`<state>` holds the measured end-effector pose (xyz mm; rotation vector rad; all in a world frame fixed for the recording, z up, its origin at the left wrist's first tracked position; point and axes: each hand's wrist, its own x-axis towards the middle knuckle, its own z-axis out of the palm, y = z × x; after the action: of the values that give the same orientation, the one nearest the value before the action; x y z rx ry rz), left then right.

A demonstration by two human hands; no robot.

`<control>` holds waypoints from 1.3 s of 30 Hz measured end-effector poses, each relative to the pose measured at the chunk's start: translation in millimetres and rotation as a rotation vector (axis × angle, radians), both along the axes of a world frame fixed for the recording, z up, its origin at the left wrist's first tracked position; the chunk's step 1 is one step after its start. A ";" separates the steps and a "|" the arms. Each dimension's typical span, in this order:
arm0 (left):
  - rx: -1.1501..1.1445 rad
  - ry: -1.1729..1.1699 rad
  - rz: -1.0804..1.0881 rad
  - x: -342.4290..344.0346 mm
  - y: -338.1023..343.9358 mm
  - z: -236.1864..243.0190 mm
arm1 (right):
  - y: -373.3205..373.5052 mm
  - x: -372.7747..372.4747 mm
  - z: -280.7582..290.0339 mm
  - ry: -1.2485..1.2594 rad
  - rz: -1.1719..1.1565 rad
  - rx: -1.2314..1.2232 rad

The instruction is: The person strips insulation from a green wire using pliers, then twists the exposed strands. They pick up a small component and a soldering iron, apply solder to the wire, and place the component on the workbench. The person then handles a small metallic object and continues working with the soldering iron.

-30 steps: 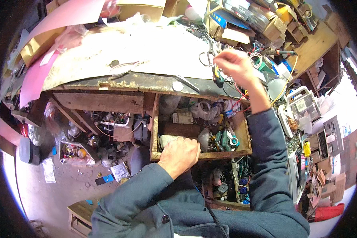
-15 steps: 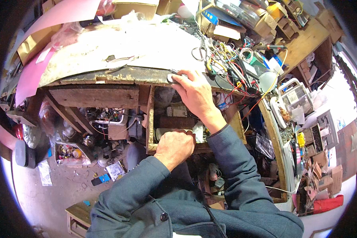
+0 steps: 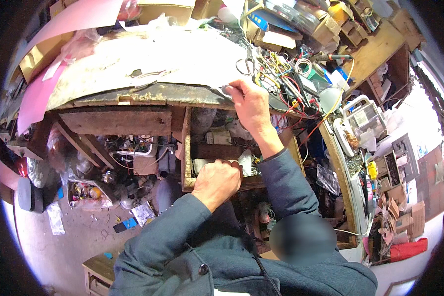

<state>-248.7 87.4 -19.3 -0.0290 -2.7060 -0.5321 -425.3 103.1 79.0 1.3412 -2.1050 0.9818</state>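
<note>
My left hand (image 3: pixel 216 183) is closed at the front edge of a pulled-out wooden drawer (image 3: pixel 186 148), fingers curled out of sight over its front board. My right hand (image 3: pixel 252 106) is above the far side of the drawer, at the bench's front edge. Thumb and forefinger are pinched together around a small pale piece (image 3: pixel 226 90), too small and bright to name. Inside the drawer are a pale boxy part (image 3: pixel 219 137), plastic bags and a white item (image 3: pixel 245 162).
The worktop (image 3: pixel 148 54) glares white, with thin tools (image 3: pixel 148 76) on it. Scissors (image 3: pixel 250 60), tangled test leads (image 3: pixel 293 86) and a soldering iron (image 3: pixel 333 57) crowd its right end. Boxes and scrap (image 3: pixel 404 222) pile at right. A parts-filled tray (image 3: pixel 91 193) stands on the floor.
My right hand has moved slightly right and away from me, and the pale piece at its fingertips moved with it. My left hand stays on the drawer front.
</note>
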 end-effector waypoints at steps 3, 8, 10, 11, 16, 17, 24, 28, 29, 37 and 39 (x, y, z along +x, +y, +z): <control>-0.005 0.029 0.008 1.4 0.2 -1.7 | 4.2 -8.1 -0.3 -0.093 -0.004 0.004; 0.034 0.109 0.011 0.8 1.7 0.9 | 20.5 -17.9 6.4 -0.119 -0.088 0.068; 0.030 0.122 0.048 0.9 2.9 -1.9 | 21.6 -15.2 10.5 -0.174 -0.104 0.094; 0.035 0.135 0.035 2.3 1.1 -1.7 | 21.7 -15.9 9.4 -0.195 -0.102 0.095; 0.045 0.157 0.025 0.3 2.2 0.9 | 26.2 -28.1 3.9 -0.197 -0.113 0.052; 0.040 0.168 0.024 2.1 1.2 0.8 | 25.9 -29.8 3.5 -0.138 -0.084 0.026; 0.016 0.165 0.036 3.5 2.3 1.5 | 37.7 -24.6 7.3 -0.007 0.023 0.094; 0.011 0.182 0.029 0.7 3.1 0.3 | 49.8 -20.9 8.1 -0.070 0.001 0.179; 0.019 0.182 0.026 0.5 2.8 -0.3 | 51.5 -18.6 10.3 -0.075 -0.009 0.168; 0.020 0.154 0.027 0.5 2.4 -0.2 | 50.4 -24.2 2.6 0.064 -0.083 0.274; 0.030 0.148 0.026 0.9 2.3 0.7 | 48.6 -28.1 -1.3 -0.021 -0.069 0.347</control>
<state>-247.7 89.7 -18.5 -0.0232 -2.5509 -0.5412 -453.5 151.8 77.7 1.4079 -2.3999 0.6232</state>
